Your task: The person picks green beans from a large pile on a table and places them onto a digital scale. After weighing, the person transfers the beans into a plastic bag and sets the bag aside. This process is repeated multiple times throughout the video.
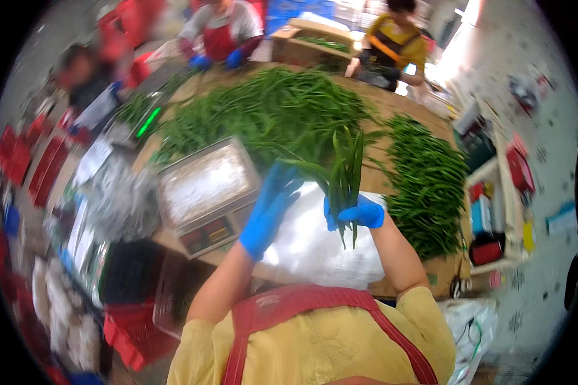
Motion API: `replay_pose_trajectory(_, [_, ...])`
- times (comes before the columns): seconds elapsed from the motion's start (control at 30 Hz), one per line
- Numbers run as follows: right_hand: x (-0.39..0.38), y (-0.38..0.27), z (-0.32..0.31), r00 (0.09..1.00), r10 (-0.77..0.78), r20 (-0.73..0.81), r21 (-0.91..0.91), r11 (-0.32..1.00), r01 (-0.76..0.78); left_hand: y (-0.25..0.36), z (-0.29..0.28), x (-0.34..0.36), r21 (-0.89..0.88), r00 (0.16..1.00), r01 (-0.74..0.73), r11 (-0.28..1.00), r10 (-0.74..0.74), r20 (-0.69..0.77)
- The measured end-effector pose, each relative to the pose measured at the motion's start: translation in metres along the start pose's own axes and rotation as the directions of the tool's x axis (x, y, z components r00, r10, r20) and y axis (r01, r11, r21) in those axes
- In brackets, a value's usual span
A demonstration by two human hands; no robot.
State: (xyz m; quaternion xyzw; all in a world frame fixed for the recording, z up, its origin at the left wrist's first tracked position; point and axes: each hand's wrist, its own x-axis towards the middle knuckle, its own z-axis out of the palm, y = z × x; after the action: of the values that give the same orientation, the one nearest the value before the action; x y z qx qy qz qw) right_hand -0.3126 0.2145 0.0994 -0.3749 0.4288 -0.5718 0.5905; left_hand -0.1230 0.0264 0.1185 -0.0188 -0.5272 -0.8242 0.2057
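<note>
In my right hand (363, 212), gloved in blue, is an upright bunch of long green chili peppers (347, 173). Its fingers wrap round the lower part, and a few tips stick out below. My left hand (268, 208), also blue-gloved, is slightly blurred, with its fingers stretched out beside the scale. One pepper of the bunch leans toward its fingertips; whether they touch I cannot tell. Beneath both hands lies a stack of clear plastic bags (321, 250). The scale (205, 183), with a flat metal pan, stands at my left.
A big loose pile of green peppers (263, 112) covers the table's far middle. At the right lies a neater heap (424, 186). Two people work across the table near a cardboard box (302, 51); another person is at far left. Crumpled plastic bags (119, 199) lie left of the scale.
</note>
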Motion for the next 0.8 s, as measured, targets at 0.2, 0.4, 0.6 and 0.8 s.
replay_pose_trajectory(0.2, [0.108,0.018,0.021,0.961,0.183,0.207,-0.026,0.983,-0.182,0.047,-0.069,-0.028,-0.085,0.891,-0.088,0.992,0.04,-0.453])
replay_pose_trajectory(0.4, [0.201,0.01,0.03,0.938,0.273,0.216,-0.335,0.923,-0.191,0.058,-0.148,-0.066,-0.03,0.722,-0.07,0.997,0.03,-0.691])
replay_pose_trajectory(0.6, [0.308,0.012,0.061,0.995,0.103,0.011,-0.981,0.195,-0.009,0.031,-0.193,-0.124,-0.084,0.574,0.014,0.996,-0.077,-0.815])
replay_pose_trajectory(0.8, [0.353,0.057,0.06,0.974,-0.006,0.228,-0.946,-0.24,0.219,0.011,-0.195,-0.15,-0.022,0.58,0.082,0.996,-0.066,-0.812])
